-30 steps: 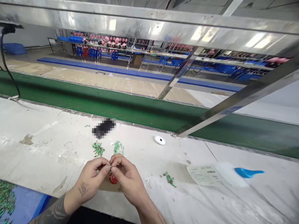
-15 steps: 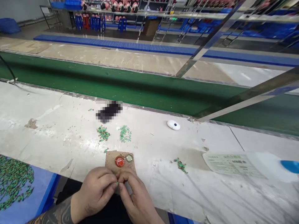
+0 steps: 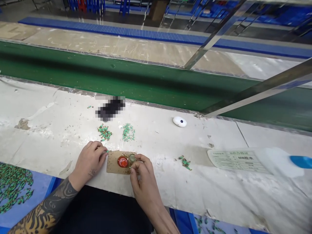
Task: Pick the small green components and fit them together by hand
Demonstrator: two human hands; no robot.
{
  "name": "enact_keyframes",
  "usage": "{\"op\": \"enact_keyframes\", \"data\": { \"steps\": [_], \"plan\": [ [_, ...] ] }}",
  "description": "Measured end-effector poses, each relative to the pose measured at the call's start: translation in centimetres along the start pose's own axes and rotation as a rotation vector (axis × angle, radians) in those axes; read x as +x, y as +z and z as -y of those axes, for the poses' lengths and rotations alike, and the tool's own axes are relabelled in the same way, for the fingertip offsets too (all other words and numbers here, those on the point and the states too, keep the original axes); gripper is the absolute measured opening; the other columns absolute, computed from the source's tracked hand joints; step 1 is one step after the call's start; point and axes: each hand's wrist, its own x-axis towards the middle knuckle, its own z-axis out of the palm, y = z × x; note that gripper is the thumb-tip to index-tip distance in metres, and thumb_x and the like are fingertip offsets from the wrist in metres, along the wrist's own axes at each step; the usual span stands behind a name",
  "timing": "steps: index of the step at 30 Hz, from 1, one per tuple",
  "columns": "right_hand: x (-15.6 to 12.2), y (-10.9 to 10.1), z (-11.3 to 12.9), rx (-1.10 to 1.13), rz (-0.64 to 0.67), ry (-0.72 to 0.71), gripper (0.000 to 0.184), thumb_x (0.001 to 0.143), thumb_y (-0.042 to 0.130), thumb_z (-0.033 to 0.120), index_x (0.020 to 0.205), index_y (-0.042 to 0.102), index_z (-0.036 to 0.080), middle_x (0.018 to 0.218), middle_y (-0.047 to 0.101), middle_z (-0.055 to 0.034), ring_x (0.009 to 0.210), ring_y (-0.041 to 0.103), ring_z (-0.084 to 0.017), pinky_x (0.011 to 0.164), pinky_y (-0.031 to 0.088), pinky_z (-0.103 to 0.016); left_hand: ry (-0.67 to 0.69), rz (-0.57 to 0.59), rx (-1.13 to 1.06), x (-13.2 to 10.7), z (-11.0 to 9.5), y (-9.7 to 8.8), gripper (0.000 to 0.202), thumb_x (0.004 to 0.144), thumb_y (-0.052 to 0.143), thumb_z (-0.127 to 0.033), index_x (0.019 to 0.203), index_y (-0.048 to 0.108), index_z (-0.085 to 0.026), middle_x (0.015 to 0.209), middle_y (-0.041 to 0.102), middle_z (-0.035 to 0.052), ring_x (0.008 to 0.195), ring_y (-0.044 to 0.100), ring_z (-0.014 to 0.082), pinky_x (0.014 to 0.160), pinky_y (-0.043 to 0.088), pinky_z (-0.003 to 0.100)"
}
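- Left hand (image 3: 89, 161): fingers closed in a pinch on a tiny green bead (image 3: 106, 151), just beside the card's edge
- Right hand (image 3: 143, 175): fingers curled in, touching the card's near corner; cannot tell if it holds anything
- Brown card (image 3: 114, 162) between the hands, bearing a red domed disc (image 3: 122, 162) and a pale round disc (image 3: 132, 158)
- Two scattered heaps of green beads (image 3: 128, 132) beyond the card, on the white-covered bench (image 3: 48, 143)
- Green conveyor belt (image 3: 97, 73) farthest

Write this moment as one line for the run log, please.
left hand: green bead at fingertips | right hand: beside greenish round disc | cardboard piece: carries red dome
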Motion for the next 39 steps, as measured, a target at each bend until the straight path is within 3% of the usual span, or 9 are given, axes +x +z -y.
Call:
{"op": "enact_keyframes", "data": {
  "steps": [4, 10, 14, 19, 23, 27, 39],
  "plan": [
    [0.3, 0.2, 0.4, -0.038, 0.006, 0.007, 0.012, 0.098, 0.044, 0.019, 0.094, 0.054, 0.024, 0.126, 0.047, -0.0103, 0.122, 0.049, -0.026, 0.095, 0.053, -0.046, -0.015, -0.047, -0.047, -0.3, 0.1, 0.3, 0.015, 0.096, 0.051, -0.019, 0.096, 0.066, -0.017, 0.101, 0.068, 0.0097, 0.096, 0.061, 0.0256, 0.088, 0.051, 0.043],
    [1.0, 0.3, 0.5, -0.123, -0.016, -0.042, 0.012, 0.097, 0.046, 0.015, 0.093, 0.054, 0.022, 0.122, 0.050, -0.0108, 0.118, 0.049, -0.028, 0.094, 0.053, -0.050, -0.250, -0.115, -0.434, -1.0, -0.3, -1.0, 0.003, 0.089, 0.061, -0.021, 0.089, 0.064, -0.020, 0.085, 0.070, 0.0012, 0.076, 0.064, 0.0169, 0.071, 0.051, 0.030],
    [1.2, 0.4, 0.5, -0.158, -0.023, -0.046, 0.012, 0.097, 0.046, 0.013, 0.092, 0.054, 0.022, 0.120, 0.051, -0.0113, 0.117, 0.049, -0.028, 0.094, 0.053, -0.050, -0.329, -0.170, -0.701, -0.9, -0.8, -2.0, 0.003, 0.089, 0.065, -0.024, 0.089, 0.066, -0.021, 0.084, 0.068, 0.0008, 0.075, 0.063, 0.0148, 0.070, 0.050, 0.027],
    [1.1, 0.4, 0.6, -0.182, -0.006, -0.043, 0.012, 0.097, 0.047, 0.013, 0.091, 0.054, 0.021, 0.119, 0.051, -0.0109, 0.117, 0.049, -0.028, 0.093, 0.053, -0.049, -0.345, -0.269, -0.892, -1.1, -0.8, -1.8, 0.005, 0.088, 0.071, -0.026, 0.091, 0.072, -0.023, 0.089, 0.068, 0.0016, 0.085, 0.064, 0.0151, 0.075, 0.052, 0.026],
    [1.2, 0.4, 0.6, -0.199, -0.008, -0.048, 0.012, 0.097, 0.047, 0.013, 0.092, 0.054, 0.021, 0.118, 0.051, -0.0108, 0.117, 0.049, -0.028, 0.094, 0.053, -0.048, -0.404, -0.275, -0.988, -1.4, -0.8, -1.5, 0.008, 0.089, 0.070, -0.028, 0.094, 0.075, -0.024, 0.102, 0.073, 0.0039, 0.098, 0.067, 0.0184, 0.085, 0.054, 0.030],
    [1.3, 0.4, 0.7, -0.213, -0.006, -0.054, 0.012, 0.097, 0.047, 0.014, 0.092, 0.055, 0.021, 0.118, 0.051, -0.0111, 0.116, 0.049, -0.028, 0.094, 0.052, -0.048, -0.465, -0.221, -1.020, -1.6, -1.1, -1.5, 0.014, 0.091, 0.068, -0.031, 0.101, 0.075, -0.024, 0.096, 0.075, 0.0038, 0.082, 0.068, 0.0157, 0.079, 0.056, 0.029],
    [1.4, 0.4, 0.9, -0.220, -0.024, -0.087, 0.012, 0.099, 0.045, 0.014, 0.094, 0.054, 0.021, 0.116, 0.052, -0.0117, 0.112, 0.050, -0.029, 0.092, 0.054, -0.051, -0.556, -0.281, -1.197, -1.4, -1.9, -1.3, 0.017, 0.089, 0.069, -0.031, 0.101, 0.072, -0.019, 0.089, 0.072, 0.0042, 0.073, 0.067, 0.0146, 0.064, 0.054, 0.026]
  ]
}}
